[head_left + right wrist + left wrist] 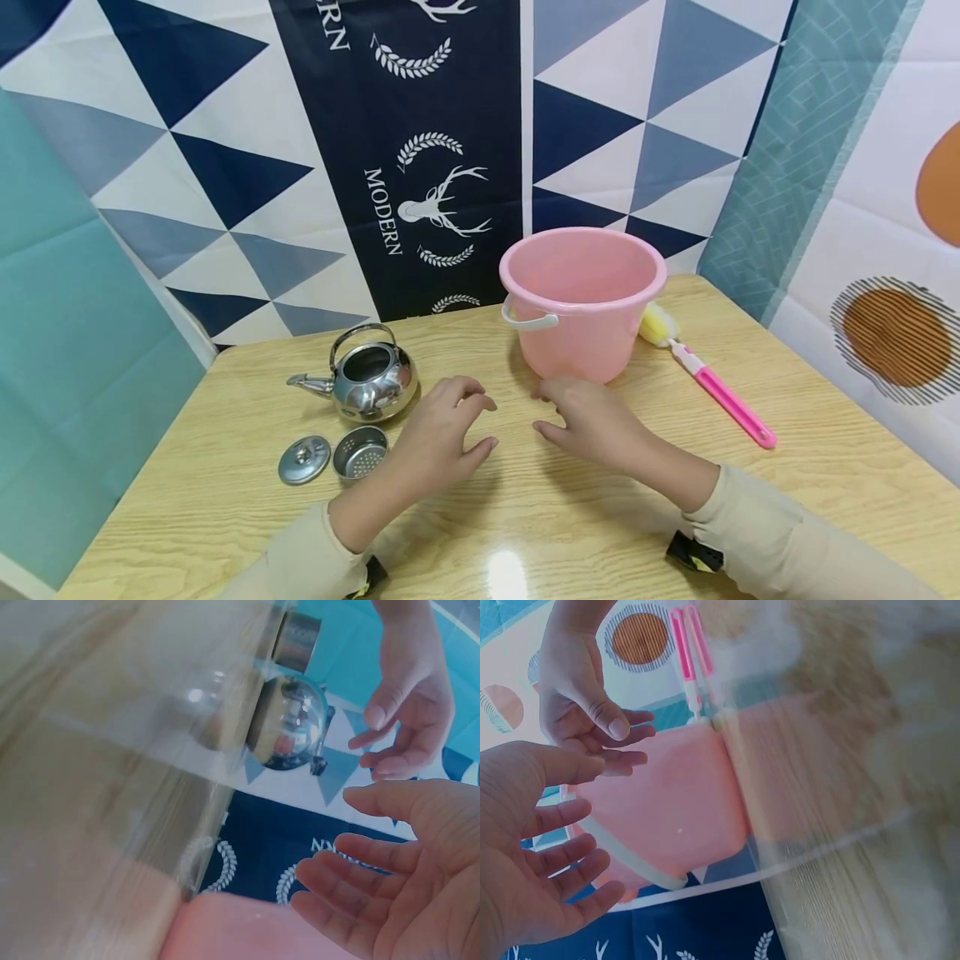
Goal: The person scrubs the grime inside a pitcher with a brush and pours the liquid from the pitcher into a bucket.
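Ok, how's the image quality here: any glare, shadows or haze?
Head: mostly crisp, white glare on the table near the bottom edge, soft shadows by the left hand and right hand; left wrist: hazy, tabletop faintly mirroring the bucket; right wrist: also hazy, kettle reflected in the tabletop.

Wood-grain table (187, 508) bearing silver kettle (375, 390), round lid (304, 461), perforated strainer cup (361, 454), pink bucket (576, 337), pink-handled brush (712, 387)
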`<state>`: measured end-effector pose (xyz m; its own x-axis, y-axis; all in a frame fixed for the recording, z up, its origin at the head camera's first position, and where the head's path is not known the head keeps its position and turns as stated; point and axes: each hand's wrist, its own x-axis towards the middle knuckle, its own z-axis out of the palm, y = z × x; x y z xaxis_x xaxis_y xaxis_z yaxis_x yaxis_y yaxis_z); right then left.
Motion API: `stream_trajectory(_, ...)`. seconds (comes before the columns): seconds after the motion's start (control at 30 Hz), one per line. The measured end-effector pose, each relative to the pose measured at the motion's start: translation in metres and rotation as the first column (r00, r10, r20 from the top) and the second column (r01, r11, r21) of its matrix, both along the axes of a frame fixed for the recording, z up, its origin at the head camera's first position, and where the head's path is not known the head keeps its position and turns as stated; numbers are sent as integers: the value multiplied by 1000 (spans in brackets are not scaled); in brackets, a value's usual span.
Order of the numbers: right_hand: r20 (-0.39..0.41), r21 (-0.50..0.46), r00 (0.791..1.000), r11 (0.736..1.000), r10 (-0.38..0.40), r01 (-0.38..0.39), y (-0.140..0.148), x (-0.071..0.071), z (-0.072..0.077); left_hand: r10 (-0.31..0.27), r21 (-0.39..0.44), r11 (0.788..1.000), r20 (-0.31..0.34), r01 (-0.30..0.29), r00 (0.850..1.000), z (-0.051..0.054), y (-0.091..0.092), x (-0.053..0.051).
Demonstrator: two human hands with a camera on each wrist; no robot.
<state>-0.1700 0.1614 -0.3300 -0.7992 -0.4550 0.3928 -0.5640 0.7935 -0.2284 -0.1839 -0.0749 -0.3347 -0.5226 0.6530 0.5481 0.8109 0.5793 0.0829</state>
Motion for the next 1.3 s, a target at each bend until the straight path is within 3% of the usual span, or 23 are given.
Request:
stream_trajectory(0.4, 29, -19, 994, 994, -104, 105, 27, 8, 2, -37, 26, 999, 65, 35, 997, -4, 22, -3)
stream_trajectory(0.83, -18, -8, 992, 993, -121, 121, 42, 5, 5, -31, -13, 999, 135, 33, 990, -6, 39, 1)
stream_trajectory(0.97, -15, -20, 992, 991, -129, 129, 49, 6, 8, -33, -44, 998, 136, 39, 990, -7, 43, 4)
stream_trajectory(1.3, 4, -45, 980, 979, -198, 198, 83, 15, 15, -116, -143, 982, 86, 127, 990, -13, 70, 6)
